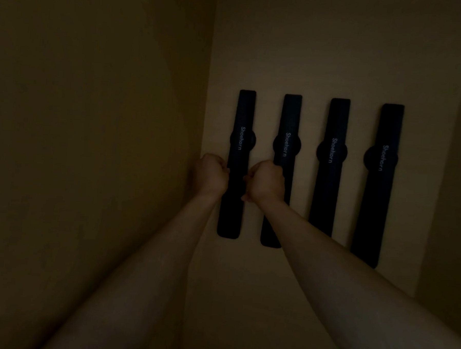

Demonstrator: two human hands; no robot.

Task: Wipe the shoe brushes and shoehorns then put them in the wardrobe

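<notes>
Several black shoehorns printed "Shoehorn" hang side by side on the pale back panel of the dim wardrobe (pixel 337 59). Both my bare arms reach in to the leftmost shoehorn (pixel 241 121). My left hand (pixel 212 174) is curled at its left edge, about halfway down. On its right edge is my right hand (pixel 266 183), fingers curled, which also covers part of the second shoehorn (pixel 289 118). The two hands seem to pinch the leftmost shoehorn between them. Two more shoehorns (pixel 330 179) (pixel 377 208) hang untouched to the right. No brush or cloth is in sight.
The wardrobe's left side wall (pixel 92 140) stands close to my left hand. A right side wall (pixel 453 186) closes the space beyond the last shoehorn. The light is very low, so fine detail is hard to make out.
</notes>
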